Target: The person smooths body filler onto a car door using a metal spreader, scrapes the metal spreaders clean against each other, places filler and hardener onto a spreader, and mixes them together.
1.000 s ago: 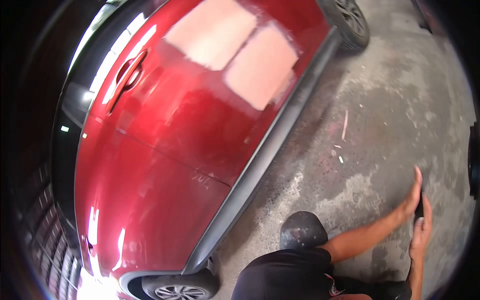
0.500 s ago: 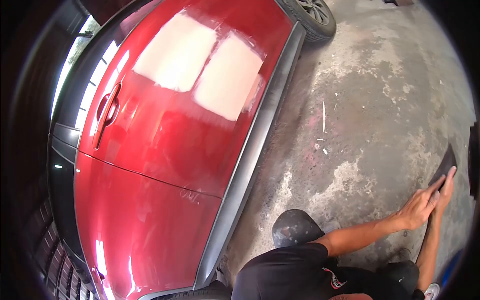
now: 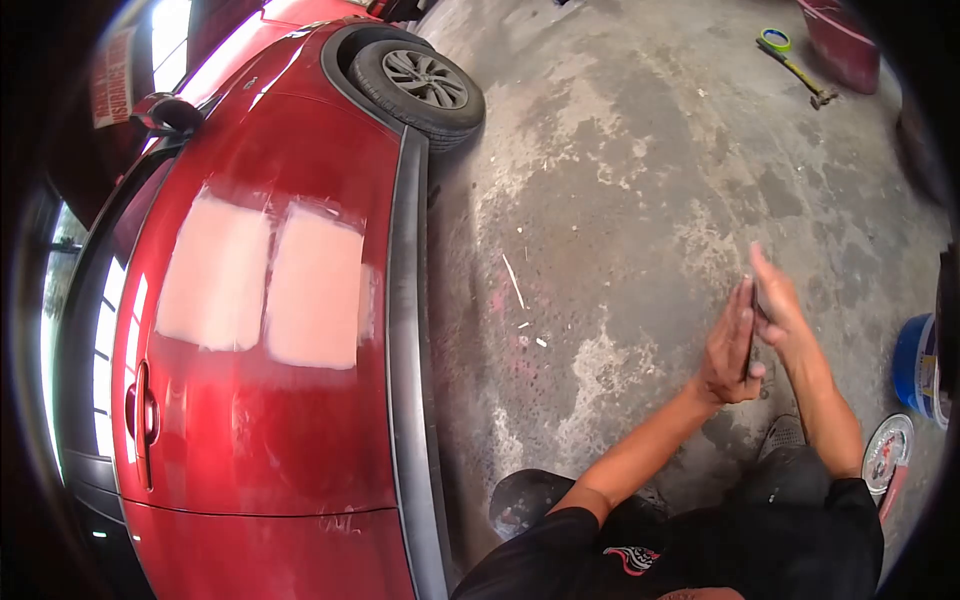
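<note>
My left hand (image 3: 728,345) and my right hand (image 3: 782,300) face each other palm to palm over the floor, right of the car. Pressed between them is a dark, thin sheet that looks like sandpaper (image 3: 750,350); only its edge shows. The fingers of both hands lie fairly straight along it. To the left stands a red car door (image 3: 270,440). Two pale pink filler patches, one left (image 3: 215,275) and one right (image 3: 315,290), are on its lower part, well away from my hands.
A front wheel (image 3: 425,85) and a dark sill (image 3: 408,350) edge the car. At right are a blue bucket (image 3: 912,365) and a round lid (image 3: 887,450). A tape roll (image 3: 775,40), a hammer-like tool (image 3: 805,80) and a red tub (image 3: 842,45) are at upper right.
My view has turned, bringing in the whole front wheel and the items at right. The dark sheet, earlier held out flat at far right, is now sandwiched edge-on between my palms.
</note>
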The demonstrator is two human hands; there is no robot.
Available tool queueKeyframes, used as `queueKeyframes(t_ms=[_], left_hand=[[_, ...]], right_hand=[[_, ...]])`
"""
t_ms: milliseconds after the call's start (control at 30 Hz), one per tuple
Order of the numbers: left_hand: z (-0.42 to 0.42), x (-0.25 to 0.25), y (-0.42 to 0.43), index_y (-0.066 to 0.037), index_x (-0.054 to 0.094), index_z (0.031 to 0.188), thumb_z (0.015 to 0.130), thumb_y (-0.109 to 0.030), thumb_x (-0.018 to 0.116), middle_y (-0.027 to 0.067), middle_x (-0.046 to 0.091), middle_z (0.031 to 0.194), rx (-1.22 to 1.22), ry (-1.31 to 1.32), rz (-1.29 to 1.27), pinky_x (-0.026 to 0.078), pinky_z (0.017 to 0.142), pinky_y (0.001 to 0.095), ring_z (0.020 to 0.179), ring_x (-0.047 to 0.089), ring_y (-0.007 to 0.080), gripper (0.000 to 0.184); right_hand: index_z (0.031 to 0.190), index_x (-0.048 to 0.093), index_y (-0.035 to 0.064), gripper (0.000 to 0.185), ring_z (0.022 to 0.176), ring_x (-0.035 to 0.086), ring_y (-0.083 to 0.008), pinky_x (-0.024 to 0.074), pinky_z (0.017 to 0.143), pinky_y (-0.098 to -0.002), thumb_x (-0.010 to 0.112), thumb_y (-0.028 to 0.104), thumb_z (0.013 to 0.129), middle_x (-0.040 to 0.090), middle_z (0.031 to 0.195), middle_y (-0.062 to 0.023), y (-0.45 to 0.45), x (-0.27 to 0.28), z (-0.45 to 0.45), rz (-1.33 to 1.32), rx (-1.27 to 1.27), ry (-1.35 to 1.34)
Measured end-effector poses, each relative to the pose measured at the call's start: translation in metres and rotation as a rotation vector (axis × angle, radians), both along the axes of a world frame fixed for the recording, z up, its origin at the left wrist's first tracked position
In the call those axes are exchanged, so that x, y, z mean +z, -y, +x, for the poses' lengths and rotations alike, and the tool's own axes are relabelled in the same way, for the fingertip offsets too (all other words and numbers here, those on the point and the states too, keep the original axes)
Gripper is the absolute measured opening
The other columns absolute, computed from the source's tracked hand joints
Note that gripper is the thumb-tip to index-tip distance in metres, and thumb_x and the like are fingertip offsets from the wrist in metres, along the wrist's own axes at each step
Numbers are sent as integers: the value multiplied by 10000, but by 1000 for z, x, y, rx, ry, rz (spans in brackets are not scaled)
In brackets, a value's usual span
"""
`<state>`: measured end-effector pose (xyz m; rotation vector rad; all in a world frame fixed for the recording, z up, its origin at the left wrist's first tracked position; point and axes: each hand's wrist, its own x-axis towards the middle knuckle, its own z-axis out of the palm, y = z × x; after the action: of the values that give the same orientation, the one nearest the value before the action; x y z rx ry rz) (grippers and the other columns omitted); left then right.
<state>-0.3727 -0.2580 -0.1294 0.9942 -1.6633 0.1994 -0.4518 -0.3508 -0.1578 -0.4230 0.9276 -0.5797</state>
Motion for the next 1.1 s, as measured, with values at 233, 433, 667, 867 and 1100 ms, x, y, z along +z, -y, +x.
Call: queueKeyframes(t_ms=[233,433,667,867,1100], left_hand=[[97,-33,1,32,522,1127,984,-358,407,131,617,1044,152,-1492,721,520,797,375,897,624,252,430],[86,-1,4,-14,485,1236,975,-435,420,89,595,1111,360,-1554,694,485,850,325,1035,568,182,499],[36,-30,2,-64,467,1266,983,-474,359,82,565,1067,-67,-1161,731,523,753,300,945,591,175,510],[68,17,-4,-55,333,1401,967,-557,242,154,386,1398,-448,-1737,655,363,1045,388,1243,412,214,670],[54,11,-3,-46,343,1389,912,-650,274,164,449,1337,-1134,-1451,453,434,989,394,1192,487,213,773]], right_hand=[[1174,528,-2,508,683,601,-134,499,636,-275,708,278,790,641,883,-92,-14,7,-47,-726,620,49],[1057,575,-9,290,778,578,-114,476,720,-241,584,45,772,612,896,-51,1,34,-59,-876,-23,-230],[1179,522,-42,486,1223,471,-404,432,981,-424,513,-100,697,484,1307,-253,-53,55,-2,-1510,45,-157],[1191,596,76,600,1204,469,-369,377,966,-502,691,87,598,545,1284,-111,-70,66,-9,-1728,493,-24],[1279,520,53,686,1212,436,-350,310,1038,-440,741,275,668,482,1329,-163,-64,56,-1,-1600,388,-105]])
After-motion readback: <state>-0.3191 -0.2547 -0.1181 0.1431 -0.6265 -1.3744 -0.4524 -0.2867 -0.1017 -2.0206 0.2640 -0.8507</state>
